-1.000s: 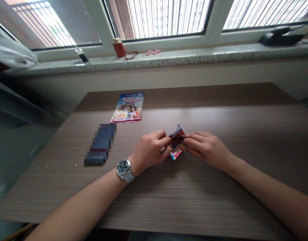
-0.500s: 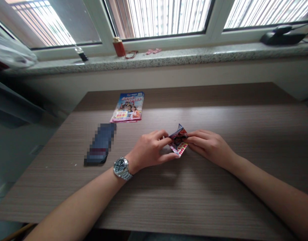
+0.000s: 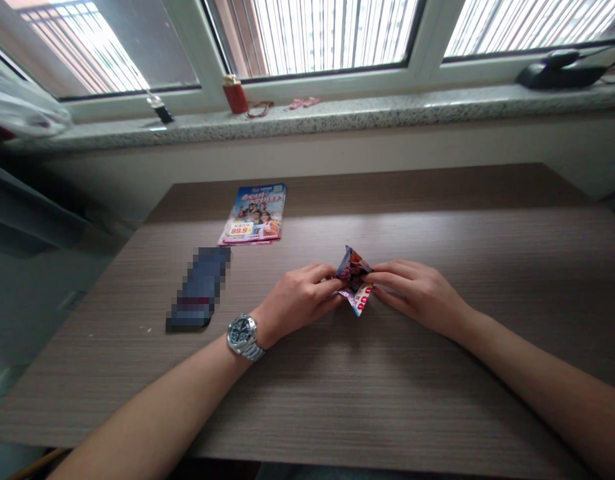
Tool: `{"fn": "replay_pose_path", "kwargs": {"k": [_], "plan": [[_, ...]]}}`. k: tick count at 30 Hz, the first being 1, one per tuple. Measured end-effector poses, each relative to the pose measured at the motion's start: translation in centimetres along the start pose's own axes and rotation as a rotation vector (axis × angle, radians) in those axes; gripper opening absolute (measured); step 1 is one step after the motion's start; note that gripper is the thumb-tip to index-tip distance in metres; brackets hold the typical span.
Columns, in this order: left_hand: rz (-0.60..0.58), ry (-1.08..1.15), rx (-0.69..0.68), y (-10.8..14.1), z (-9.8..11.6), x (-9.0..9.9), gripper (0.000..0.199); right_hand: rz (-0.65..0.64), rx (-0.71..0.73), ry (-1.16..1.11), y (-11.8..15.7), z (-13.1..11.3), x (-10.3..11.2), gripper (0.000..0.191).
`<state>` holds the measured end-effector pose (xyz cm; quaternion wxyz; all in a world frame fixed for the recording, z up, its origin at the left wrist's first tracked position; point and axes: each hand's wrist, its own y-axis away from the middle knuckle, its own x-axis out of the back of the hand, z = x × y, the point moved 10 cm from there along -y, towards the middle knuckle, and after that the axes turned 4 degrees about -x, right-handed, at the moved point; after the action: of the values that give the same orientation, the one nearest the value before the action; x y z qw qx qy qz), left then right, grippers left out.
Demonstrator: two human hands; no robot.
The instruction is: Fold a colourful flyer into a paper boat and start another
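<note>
A small folded paper [image 3: 354, 275] with colourful print stands up off the table between my two hands, its points sticking out at top and bottom. My left hand [image 3: 307, 298], with a metal watch [image 3: 244, 335] on the wrist, pinches the paper's left side. At the right side, the fingertips of my right hand [image 3: 417, 288] grip it. Parts of the folds are hidden behind the fingers. Farther back to the left lies a stack of printed flyers [image 3: 255, 213].
A pixelated dark phone-like object [image 3: 200, 287] lies left of my left hand on the wooden table [image 3: 387, 393]. Beyond the table, the granite windowsill [image 3: 387, 119] holds a red lighter-like item [image 3: 235, 95], small pink items [image 3: 304, 103] and a black device [image 3: 560, 72] with cables.
The folded paper has turned slightly and its top point has shifted left. My left thumb has drawn back from the paper's lower point.
</note>
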<state>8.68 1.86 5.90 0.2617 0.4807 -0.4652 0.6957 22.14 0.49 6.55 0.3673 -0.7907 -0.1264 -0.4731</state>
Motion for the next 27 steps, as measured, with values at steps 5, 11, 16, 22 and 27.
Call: {"fn": "replay_pose_path", "kwargs": {"k": [5,11,16,22,27], "plan": [[-0.007,0.016,0.004,0.1,-0.1,-0.2,0.022,-0.021,0.007,0.008,0.0,-0.1,-0.2,0.018],[0.015,0.072,0.017,0.2,-0.4,0.1,0.022,0.012,-0.047,-0.057,0.2,0.8,-0.1,0.013],[0.037,0.123,0.010,0.0,-0.4,0.5,0.020,0.044,-0.109,-0.131,0.1,1.5,0.4,0.013],[0.059,0.203,0.039,-0.3,-0.3,0.9,0.015,0.027,-0.149,-0.201,0.2,1.7,0.3,0.012],[0.083,0.219,0.064,-0.1,-0.6,0.9,0.012,0.023,-0.158,-0.226,0.1,1.7,0.2,0.010]]}}
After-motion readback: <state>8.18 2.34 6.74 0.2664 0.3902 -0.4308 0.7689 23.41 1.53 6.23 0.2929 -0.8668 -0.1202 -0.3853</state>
